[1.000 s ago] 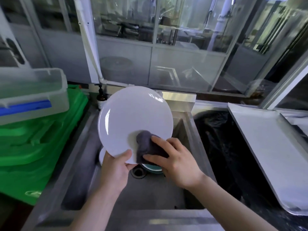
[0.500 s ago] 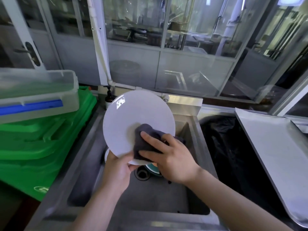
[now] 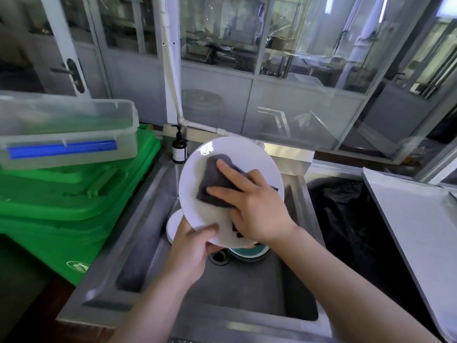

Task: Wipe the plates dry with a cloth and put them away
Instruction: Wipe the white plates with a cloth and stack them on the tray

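Right hand [image 3: 257, 209] fingers [image 3: 223, 191] flat on grey cloth [image 3: 212, 180], left hand [image 3: 195, 246] gripping plate [image 3: 249, 157] rim

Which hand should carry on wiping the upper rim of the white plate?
Right. The right hand already presses the grey cloth flat on the white plate, near its upper part. The left hand grips the plate's lower edge and is needed to hold it tilted.

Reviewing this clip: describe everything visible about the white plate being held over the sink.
The white plate is round, glossy and plain, ceramic by its look, with highlights near its upper left rim. It is held tilted, face toward the camera, above the steel sink. The left hand grips its lower edge, thumb on the face. The right hand presses a dark grey cloth flat against its middle.
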The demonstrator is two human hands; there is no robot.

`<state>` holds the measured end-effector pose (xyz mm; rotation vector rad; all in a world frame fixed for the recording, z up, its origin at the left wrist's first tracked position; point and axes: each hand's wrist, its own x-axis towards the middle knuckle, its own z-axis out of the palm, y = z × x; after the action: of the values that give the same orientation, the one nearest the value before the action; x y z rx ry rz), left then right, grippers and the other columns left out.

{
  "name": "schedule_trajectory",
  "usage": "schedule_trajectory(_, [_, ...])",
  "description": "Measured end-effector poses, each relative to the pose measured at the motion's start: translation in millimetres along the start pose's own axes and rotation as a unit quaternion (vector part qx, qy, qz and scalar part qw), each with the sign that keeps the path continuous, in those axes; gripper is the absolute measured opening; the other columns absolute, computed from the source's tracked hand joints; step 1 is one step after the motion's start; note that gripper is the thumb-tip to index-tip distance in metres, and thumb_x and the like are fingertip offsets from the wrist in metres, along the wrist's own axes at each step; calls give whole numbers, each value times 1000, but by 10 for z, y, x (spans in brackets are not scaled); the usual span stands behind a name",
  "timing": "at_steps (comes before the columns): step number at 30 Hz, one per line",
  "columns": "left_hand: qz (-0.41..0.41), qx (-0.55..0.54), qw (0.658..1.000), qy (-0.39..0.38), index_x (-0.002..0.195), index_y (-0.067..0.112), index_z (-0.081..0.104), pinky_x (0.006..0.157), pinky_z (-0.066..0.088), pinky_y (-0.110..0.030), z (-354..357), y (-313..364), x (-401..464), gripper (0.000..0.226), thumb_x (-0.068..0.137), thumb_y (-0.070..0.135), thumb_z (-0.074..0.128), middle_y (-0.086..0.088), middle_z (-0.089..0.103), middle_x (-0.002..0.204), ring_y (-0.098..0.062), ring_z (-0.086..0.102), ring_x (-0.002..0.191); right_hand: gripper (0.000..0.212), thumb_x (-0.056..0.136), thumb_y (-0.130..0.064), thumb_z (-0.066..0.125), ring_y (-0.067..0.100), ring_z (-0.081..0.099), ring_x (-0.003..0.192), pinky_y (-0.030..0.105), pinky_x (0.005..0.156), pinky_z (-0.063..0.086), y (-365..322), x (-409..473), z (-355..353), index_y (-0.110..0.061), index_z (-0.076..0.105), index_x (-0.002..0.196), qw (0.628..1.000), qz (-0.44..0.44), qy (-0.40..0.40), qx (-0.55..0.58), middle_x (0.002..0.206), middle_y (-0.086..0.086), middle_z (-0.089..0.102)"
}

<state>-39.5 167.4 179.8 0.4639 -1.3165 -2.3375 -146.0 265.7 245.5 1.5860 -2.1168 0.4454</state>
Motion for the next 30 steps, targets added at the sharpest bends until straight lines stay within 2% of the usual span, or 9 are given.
schedule_trajectory(4, [-7,2,1000,12,112,20,61,59,56,-34,-69,45,-12,49,66,6,56,-3,74,100,-21,71,86,55,80,-7,48,37,45,104,36,65,50,249,128,-30,-35,61,125,979,199,24,-40,155,-6,32])
schedule_trajectory(6, [-5,25,1000,6,112,23,62,59,56,-33,-61,62,-29,50,65,7,55,-1,74,100,-19,71,86,59,79,-4,49,39,42,109,38,68,49,244,190,4,-32,57,130,969,243,24,-48,158,-2,26])
schedule_trajectory(9, [-5,68,998,1,100,34,68,61,57,-34,-49,34,-57,46,64,8,54,3,74,95,-14,71,85,62,76,-5,52,42,43,108,41,79,47,41,300,88,-28,54,134,974,226,16,-28,158,6,24])
schedule_trajectory(11, [-6,89,996,-16,95,42,69,64,58,-35,-31,20,-71,46,66,10,55,5,74,96,-14,71,89,63,76,-5,53,38,44,100,39,78,44,-135,383,106,-30,53,135,981,195,17,5,157,7,26])
schedule_trajectory(14, [13,88,996,-9,96,42,69,65,56,-37,-48,44,-60,47,62,12,61,4,74,97,-15,71,92,57,79,-11,48,35,46,90,38,83,45,-373,396,87,-29,58,131,996,68,-10,57,153,10,34])
schedule_trajectory(17, [39,70,997,12,104,38,68,68,57,-42,-106,92,-22,52,68,4,54,-2,72,103,-21,69,98,55,77,-19,40,37,49,96,39,88,45,-440,307,81,-31,63,126,997,-20,-37,71,151,5,40])
schedule_trajectory(21, [21,48,999,8,100,29,71,64,58,-37,-127,134,-32,45,67,4,54,-1,74,95,-20,70,90,60,73,-11,47,44,39,123,55,95,40,-257,363,88,-36,61,126,993,108,-2,55,155,4,32])
schedule_trajectory(24, [11,43,999,12,109,20,62,62,57,-38,-155,190,-48,45,66,7,55,-3,73,98,-22,69,88,59,78,-7,51,47,23,137,57,107,29,-41,360,105,-33,57,131,978,201,4,46,158,5,22])
schedule_trajectory(30, [-1,84,996,-10,101,35,67,65,58,-35,-124,151,-67,45,67,8,54,4,73,100,-14,69,91,63,76,-3,54,41,37,125,43,101,38,-116,357,144,-28,55,134,977,194,-6,88,159,4,18])
